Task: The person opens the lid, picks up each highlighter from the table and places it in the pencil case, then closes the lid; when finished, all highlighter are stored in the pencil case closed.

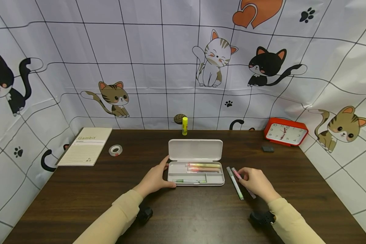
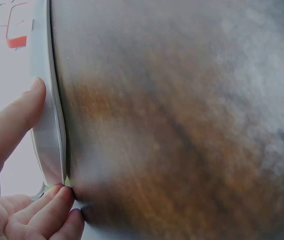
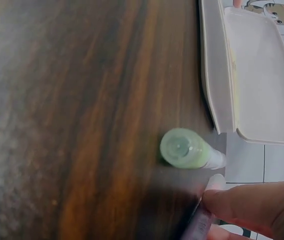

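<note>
A white pencil case [image 1: 196, 149] lies with its lid up in the head view; several pens [image 1: 202, 165] and a green-tinted pen [image 1: 189, 181] are in its compartments. My left hand [image 1: 154, 178] grips the case's left end, thumb at the front corner and fingers round the side; the left wrist view shows the thumb [image 2: 16, 120] against its wall. To the right of the case, my right hand [image 1: 257, 182] pinches a pink pen [image 1: 236, 173] between thumb and fingers. Just left of that pen lies a white pen with a green end [image 1: 235, 184], seen end-on in the right wrist view.
Behind the case stands a yellow glue stick [image 1: 184, 126]. A roll of tape [image 1: 115, 150] and a Gambit notebook [image 1: 86, 149] lie at the left. Towards the back right are a red clock [image 1: 286, 131] and a small dark block [image 1: 267, 149]. A cat-print curtain surrounds the brown table [image 1: 189, 217].
</note>
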Tool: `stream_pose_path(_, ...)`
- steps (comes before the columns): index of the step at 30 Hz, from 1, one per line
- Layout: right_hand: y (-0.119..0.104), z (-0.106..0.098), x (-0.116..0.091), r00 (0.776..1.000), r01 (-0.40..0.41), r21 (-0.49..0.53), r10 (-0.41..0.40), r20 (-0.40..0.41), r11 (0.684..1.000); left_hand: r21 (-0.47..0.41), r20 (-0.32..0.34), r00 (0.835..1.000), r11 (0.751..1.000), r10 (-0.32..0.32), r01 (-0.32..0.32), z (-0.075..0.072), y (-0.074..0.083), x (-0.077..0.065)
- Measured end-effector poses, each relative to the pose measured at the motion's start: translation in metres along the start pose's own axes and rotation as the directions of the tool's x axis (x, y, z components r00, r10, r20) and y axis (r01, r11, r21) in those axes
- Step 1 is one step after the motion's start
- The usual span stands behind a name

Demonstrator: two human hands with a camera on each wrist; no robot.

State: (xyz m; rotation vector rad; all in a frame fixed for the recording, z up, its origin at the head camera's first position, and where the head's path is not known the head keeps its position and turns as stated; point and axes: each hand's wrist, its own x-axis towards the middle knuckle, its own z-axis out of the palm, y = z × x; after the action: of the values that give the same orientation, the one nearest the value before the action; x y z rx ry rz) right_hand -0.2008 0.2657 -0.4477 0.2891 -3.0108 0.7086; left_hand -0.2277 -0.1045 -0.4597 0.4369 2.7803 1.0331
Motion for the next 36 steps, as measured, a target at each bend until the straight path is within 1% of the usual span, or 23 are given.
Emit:
stream_pose_path(8, 0.002, -0.001, -0.001, 1.0, -0.026, -0.002, 0.026, 0.0, 1.0, 0.001, 0.001, 1.0, 1.0, 0.0, 0.0, -0.001, 0.001, 0.0)
stream_pose_path(13, 0.002, -0.002, 0.0, 1.0, -0.026, 0.008, 0.026, -0.002, 1.0, -0.004, -0.002, 1.0, 1.0, 0.0, 0.0, -0.002, 0.002, -0.001)
stream_pose_path(20, 0.001, -0.003, 0.001, 0.999, -0.003, -0.005, 0.002, -0.052, 1.0, -0.008, 0.0, 1.0, 1.0, 0.002, -0.002, -0.001, 0.001, 0.0)
stream_pose_path(28, -0.015, -0.005, 0.004, 0.998, 0.018, -0.012, -0.019, -0.065, 1.0, 0.0, 0.0, 1.0, 1.0, -0.003, 0.003, -0.001, 0.001, -0.001)
stream_pose_path(36, -0.032, -0.003, 0.01, 0.997, 0.043, -0.027, -0.044, -0.064, 0.999, 0.0, 0.0, 1.0, 1.0, -0.006, 0.006, -0.002, 0.003, -0.001)
